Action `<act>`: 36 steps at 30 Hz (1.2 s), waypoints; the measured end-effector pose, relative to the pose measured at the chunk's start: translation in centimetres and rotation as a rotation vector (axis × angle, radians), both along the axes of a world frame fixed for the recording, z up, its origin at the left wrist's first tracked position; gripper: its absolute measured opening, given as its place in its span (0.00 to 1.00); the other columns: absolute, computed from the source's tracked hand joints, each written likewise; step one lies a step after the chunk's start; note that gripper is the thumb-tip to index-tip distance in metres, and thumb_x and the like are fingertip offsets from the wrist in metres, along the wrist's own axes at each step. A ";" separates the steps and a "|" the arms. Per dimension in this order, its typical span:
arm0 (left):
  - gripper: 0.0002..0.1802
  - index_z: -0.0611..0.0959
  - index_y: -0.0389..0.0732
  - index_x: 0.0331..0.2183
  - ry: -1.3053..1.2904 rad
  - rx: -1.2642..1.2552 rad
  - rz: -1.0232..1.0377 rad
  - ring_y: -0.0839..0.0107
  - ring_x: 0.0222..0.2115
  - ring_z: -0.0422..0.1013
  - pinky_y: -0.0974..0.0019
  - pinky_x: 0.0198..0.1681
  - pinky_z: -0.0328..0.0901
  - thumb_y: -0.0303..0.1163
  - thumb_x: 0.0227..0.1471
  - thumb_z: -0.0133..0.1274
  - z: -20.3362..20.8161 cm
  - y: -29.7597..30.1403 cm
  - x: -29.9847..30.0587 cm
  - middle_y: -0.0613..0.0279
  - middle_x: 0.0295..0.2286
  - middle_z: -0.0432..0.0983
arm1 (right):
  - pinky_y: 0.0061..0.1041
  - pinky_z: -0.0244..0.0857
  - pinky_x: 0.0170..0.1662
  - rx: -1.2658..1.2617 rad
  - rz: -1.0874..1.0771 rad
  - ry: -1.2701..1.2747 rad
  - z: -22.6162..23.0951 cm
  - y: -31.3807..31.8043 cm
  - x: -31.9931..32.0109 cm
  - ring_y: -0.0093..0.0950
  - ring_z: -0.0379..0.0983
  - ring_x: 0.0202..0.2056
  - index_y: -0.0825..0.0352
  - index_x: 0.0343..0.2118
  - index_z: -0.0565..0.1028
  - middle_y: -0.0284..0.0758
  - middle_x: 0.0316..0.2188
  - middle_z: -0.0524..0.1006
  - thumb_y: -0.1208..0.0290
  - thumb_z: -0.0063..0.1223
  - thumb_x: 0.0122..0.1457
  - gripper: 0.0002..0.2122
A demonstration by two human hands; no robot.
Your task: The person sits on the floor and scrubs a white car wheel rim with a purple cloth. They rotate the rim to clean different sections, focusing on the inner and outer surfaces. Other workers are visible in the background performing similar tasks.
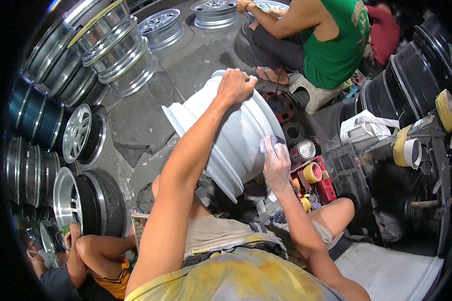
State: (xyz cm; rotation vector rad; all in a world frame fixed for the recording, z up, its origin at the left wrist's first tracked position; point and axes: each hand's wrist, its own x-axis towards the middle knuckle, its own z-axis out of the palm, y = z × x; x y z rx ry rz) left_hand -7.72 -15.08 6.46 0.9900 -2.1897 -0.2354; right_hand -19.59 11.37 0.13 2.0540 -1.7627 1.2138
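Note:
A wheel rim (pixel 236 135) coated in pale grey-white stands tilted in front of me, between my knees. My left hand (pixel 235 86) reaches across it and is closed over its far upper edge, the fingers curled round the lip. At the rim's right side, my right hand (pixel 277 163) presses a small pale lavender pad (pixel 267 143) against the barrel near the edge. White dust covers those fingers. Whether the pad is a folded sheet or a sponge cannot be made out. The rim's inner face is hidden.
Right of the rim are a round tin (pixel 305 149) and a red crate (pixel 328 186) with yellow tape rolls. Stacked rims (pixel 113 50) rise at the left, black rims (pixel 407 75) at the right. A person in a green top (pixel 339 45) sits ahead; another person (pixel 73 261) works at lower left.

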 end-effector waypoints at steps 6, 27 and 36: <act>0.26 0.85 0.28 0.22 0.003 0.045 -0.026 0.39 0.27 0.76 0.46 0.43 0.71 0.43 0.53 0.51 0.7 0.8 -0.1 0.35 0.23 0.78 | 0.42 0.68 0.42 -0.002 0.018 0.067 0.4 -0.3 -0.7 0.43 0.70 0.36 0.73 0.58 0.76 0.43 0.33 0.72 0.84 0.55 0.58 0.23; 0.26 0.86 0.28 0.23 0.001 0.005 0.012 0.38 0.28 0.77 0.46 0.44 0.71 0.44 0.53 0.51 0.8 0.3 -0.1 0.35 0.24 0.79 | 0.45 0.67 0.47 0.030 -0.064 -0.138 0.8 -0.4 0.9 0.50 0.72 0.41 0.73 0.59 0.75 0.50 0.37 0.73 0.83 0.54 0.62 0.20; 0.25 0.88 0.31 0.25 -0.045 0.094 0.009 0.38 0.31 0.77 0.48 0.48 0.70 0.45 0.52 0.50 1.0 1.0 -0.2 0.34 0.26 0.79 | 0.40 0.64 0.43 0.030 -0.024 -0.013 0.6 0.4 0.0 0.44 0.71 0.40 0.69 0.60 0.75 0.43 0.37 0.73 0.81 0.57 0.59 0.24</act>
